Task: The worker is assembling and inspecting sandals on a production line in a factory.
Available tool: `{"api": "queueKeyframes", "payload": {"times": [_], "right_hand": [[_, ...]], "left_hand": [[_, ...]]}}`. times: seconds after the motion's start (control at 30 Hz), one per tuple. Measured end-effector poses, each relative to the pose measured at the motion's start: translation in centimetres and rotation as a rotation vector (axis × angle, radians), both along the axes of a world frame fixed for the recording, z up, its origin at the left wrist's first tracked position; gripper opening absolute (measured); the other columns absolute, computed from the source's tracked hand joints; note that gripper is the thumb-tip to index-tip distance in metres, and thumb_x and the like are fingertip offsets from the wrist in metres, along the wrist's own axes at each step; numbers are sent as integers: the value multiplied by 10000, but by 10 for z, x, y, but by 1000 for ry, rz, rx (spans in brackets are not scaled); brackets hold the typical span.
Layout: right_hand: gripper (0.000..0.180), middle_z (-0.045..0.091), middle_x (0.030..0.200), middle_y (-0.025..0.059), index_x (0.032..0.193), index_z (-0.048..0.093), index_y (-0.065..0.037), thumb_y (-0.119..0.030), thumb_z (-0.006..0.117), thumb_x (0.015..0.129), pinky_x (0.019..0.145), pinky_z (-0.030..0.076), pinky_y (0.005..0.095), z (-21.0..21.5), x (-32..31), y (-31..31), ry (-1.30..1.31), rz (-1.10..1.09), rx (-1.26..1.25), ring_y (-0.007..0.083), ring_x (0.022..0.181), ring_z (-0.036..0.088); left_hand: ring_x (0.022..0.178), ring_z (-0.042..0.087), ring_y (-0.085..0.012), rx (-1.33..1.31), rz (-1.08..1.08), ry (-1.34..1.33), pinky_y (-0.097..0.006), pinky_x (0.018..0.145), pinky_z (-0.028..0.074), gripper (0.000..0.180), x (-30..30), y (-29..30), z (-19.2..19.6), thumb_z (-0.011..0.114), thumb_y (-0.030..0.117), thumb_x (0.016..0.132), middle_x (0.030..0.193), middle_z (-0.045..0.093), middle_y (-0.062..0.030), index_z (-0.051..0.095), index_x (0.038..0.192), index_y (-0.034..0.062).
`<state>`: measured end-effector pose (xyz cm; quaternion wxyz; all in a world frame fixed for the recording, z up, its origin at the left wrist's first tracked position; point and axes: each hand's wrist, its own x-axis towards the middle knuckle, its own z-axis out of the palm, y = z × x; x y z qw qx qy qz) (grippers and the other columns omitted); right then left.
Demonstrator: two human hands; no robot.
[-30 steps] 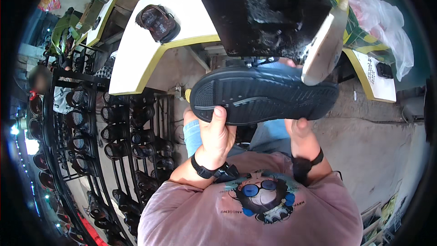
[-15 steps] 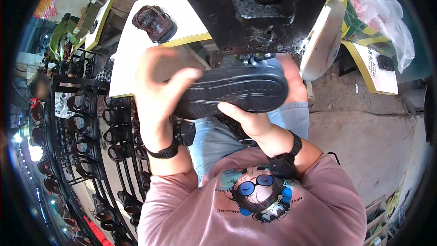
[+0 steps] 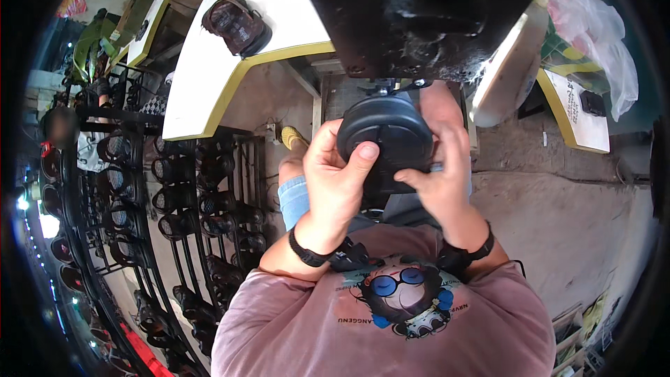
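Observation:
A black shoe [image 3: 398, 132] is gripped between both of my hands, its sole facing up and one rounded end touching or just below the small metal working parts [image 3: 387, 86] of a large black machine head [image 3: 419, 21]. My left hand [image 3: 335, 178] is closed on the shoe's left side, thumb pressed flat on the sole. On the opposite side my right hand [image 3: 447, 174] wraps the edge, its thumb at the lower sole. The shoe's nearer end and its upper are mostly hidden under the sole and hands.
At upper left, a dark shoe [image 3: 236, 26] rests on a white, yellow-edged table [image 3: 293, 10]. Black racks [image 3: 192, 265] of shoes fill the left. A pale paddle-shaped part [image 3: 513, 73] hangs right of the machine, near a plastic bag [image 3: 593, 35] and a second table [image 3: 583, 122].
The shoe has swung from lying crosswise to pointing lengthwise toward me. My left hand has come off the air to its left side and closed on it; my right hand shifted to its right side.

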<state>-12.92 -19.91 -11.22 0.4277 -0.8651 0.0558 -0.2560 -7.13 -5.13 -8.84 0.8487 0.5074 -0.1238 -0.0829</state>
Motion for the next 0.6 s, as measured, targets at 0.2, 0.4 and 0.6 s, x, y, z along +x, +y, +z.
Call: {"api": "queueKeyframes", "payload": {"times": [0.2,0.4,0.6], "right_hand": [[507,659,913,108,1006,675,-39,-262,817,572,728,491,311,64,17,-55,-55,237,-178,256,845,635],[442,664,847,105,925,675,-19,-287,816,603,648,497,316,77,29,-26,-52,300,-154,265,727,643],[536,627,1056,149,1088,620,-11,-210,825,634,767,509,308,2,17,-20,53,204,-71,226,875,630]], "left_hand": [[936,579,-116,-134,-17,159,-267,852,460,276,-11,-14,5,647,115,870,1038,621,-64,523,1097,20],[912,580,-136,-122,33,134,-282,847,461,362,7,10,12,665,192,856,1021,615,-61,535,1137,5],[904,628,-233,598,862,-779,-369,852,486,368,44,86,42,711,180,787,1036,627,-159,562,1037,-45]]}}
